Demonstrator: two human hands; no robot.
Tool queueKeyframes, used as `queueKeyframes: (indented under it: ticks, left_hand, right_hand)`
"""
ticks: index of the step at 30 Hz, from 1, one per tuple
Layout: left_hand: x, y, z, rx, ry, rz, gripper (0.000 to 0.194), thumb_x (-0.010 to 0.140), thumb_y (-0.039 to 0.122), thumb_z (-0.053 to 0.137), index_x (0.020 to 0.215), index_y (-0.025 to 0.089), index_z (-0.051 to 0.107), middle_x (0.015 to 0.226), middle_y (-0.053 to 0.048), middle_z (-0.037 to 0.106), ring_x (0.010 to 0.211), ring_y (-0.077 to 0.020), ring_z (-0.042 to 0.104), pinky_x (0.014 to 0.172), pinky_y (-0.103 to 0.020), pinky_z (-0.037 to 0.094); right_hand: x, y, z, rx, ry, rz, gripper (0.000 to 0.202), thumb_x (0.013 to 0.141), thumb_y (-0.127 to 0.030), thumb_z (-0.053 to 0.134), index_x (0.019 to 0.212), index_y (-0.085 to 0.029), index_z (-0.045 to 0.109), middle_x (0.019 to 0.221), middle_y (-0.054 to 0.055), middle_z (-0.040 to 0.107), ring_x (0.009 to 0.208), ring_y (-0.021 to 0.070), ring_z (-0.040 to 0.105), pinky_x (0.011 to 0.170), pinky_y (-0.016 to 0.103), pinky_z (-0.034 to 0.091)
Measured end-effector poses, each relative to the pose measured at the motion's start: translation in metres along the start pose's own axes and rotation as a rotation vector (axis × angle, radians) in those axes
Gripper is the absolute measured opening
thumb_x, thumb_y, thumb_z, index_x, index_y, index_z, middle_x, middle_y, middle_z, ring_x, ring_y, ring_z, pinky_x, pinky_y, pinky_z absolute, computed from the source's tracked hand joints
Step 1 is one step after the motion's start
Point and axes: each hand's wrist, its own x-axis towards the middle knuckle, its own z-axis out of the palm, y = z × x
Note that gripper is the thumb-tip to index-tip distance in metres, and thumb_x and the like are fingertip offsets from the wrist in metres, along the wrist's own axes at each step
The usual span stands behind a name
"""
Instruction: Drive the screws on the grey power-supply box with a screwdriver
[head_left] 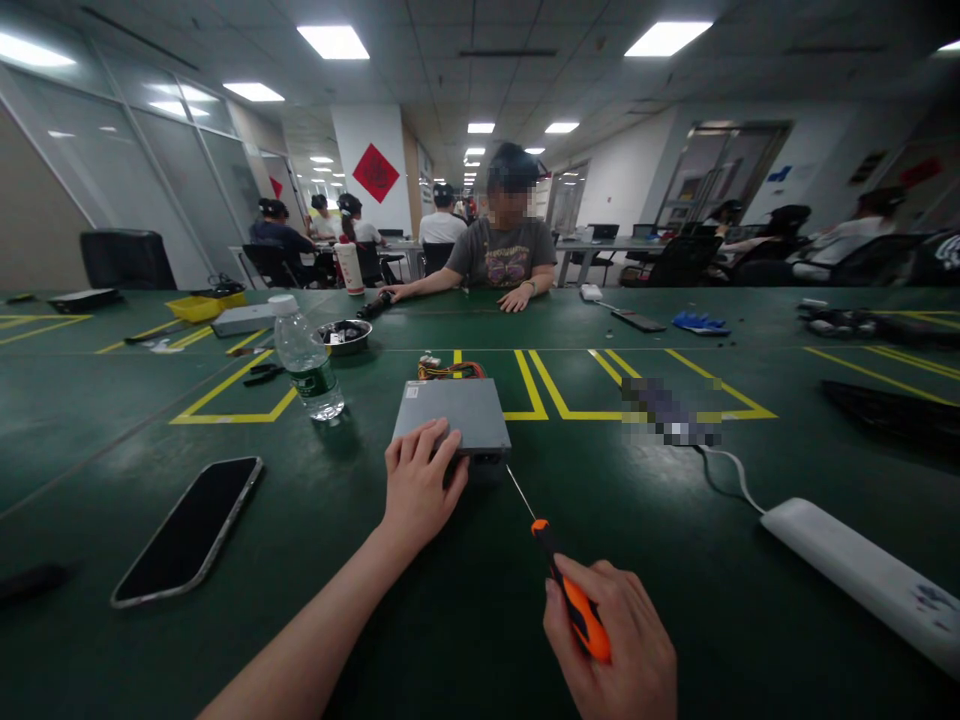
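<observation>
A grey metal computer power supply [474, 408] lies on the green table before me, with its bundle of coloured wires [451, 370] at the far side. My left hand [421, 480] grips its near left part, fingers over the top and thumb at the front edge. In my right hand [619, 640] is a screwdriver [546, 537] with an orange and black handle. Its thin shaft points up and left, the tip close to the unit's near right corner. Whether the tip touches the metal I cannot tell. A dark socket [489, 459] shows on the near face.
A water bottle [307, 370] and a phone [187, 530] are to the left. Behind the bottle sits a metal bowl [345, 345] of small parts. A white power strip [855, 575] lies at right, its cable running to a pixelated object. Across the table sits a person [506, 250].
</observation>
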Motion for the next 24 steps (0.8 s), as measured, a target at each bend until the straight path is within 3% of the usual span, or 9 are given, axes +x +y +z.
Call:
queueKeyframes:
  ticks: [18, 24]
  left_hand:
    - [0.0002, -0.0007, 0.0003, 0.003, 0.023, 0.005, 0.028, 0.084, 0.032, 0.049, 0.11, 0.024, 0.055, 0.122, -0.008, 0.055, 0.114, -0.0251, 0.046, 0.09, -0.042, 0.031]
    - [0.0007, 0.0005, -0.0012, 0.014, 0.018, 0.005, 0.028, 0.085, 0.033, 0.047, 0.11, 0.024, 0.055, 0.122, -0.007, 0.055, 0.114, -0.0248, 0.046, 0.09, -0.041, 0.031]
  right_hand:
    - [0.0002, 0.0003, 0.0072, -0.039, -0.043, 0.011, 0.02, 0.085, -0.02, 0.05, 0.104, -0.015, 0.053, 0.073, 0.003, 0.056, 0.062, 0.0124, 0.054, 0.056, 0.025, 0.044]
    - [-0.0009, -0.006, 0.0077, -0.039, -0.098, 0.023, 0.024, 0.088, -0.031, 0.047, 0.104, -0.014, 0.052, 0.075, 0.004, 0.058, 0.061, 0.0124, 0.056, 0.055, 0.025, 0.045]
